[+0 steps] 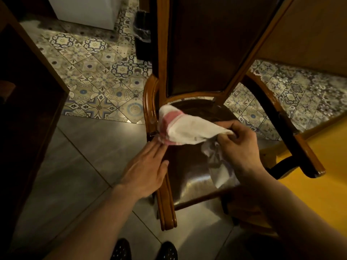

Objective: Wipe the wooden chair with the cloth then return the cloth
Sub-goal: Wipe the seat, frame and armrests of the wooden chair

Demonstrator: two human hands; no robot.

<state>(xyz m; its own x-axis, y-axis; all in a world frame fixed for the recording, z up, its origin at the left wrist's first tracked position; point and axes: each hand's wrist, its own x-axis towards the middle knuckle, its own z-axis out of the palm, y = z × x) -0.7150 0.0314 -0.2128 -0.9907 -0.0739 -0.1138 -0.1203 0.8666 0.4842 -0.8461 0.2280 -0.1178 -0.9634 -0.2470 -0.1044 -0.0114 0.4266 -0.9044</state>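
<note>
The wooden chair (150,102) stands in front of me with a dark padded seat and tall back, seen from above. A white cloth with pink stripes (187,128) stretches over the back left part of the seat, against the left armrest. My right hand (238,145) pinches the cloth's right end, and a loose tail of it hangs below the fist. My left hand (148,171) lies flat with fingers extended along the left armrest, its fingertips touching the cloth's lower left edge.
A yellow table top (323,166) lies at the right, close to the chair's right armrest (293,132). Dark wooden furniture (28,91) stands at the left. A white appliance (84,10) is at the back. My shoes (144,250) show on the tiled floor.
</note>
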